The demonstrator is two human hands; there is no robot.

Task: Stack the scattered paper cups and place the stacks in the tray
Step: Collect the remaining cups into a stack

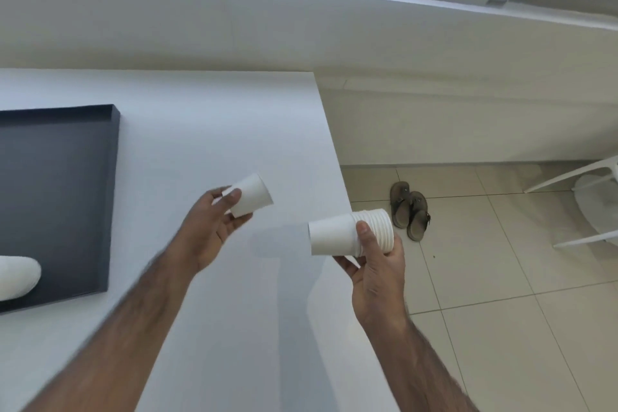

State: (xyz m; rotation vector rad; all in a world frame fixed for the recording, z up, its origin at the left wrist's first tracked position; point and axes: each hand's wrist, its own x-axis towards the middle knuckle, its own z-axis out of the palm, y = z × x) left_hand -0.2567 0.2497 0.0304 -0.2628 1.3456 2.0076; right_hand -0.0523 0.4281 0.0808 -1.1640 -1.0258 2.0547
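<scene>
White paper is the material of all that is held: the left hand (214,227) pinches a single paper cup (250,199) between thumb and fingers, and the right hand (374,264) is closed around a nested stack of paper cups (351,234) lying sideways in the grip, its many rims crowded on the side away from the tray. I take the dark tray (67,197) as landmark. Both hands are in the air to the right of it, above the white table (200,130), the single cup nearer to the tray and the stack farther, over the right edge of the table; cup and stack are near but do not touch. The step in hand seems to be the joining of this one cup with the stack. Which end of the single cup is the mouth I cannot tell, so the next move calls first for turning it to match the stack, then sliding it on straight. In the tray, at its near left part, already lies something white and rounded (16,278), probably another stack. No loose cups show on the table, and nothing stands between the hands and the tray. Far right of the tray, on the tiled floor, lie a pair of brown sandals (409,211) and part of a white chair (588,197).
</scene>
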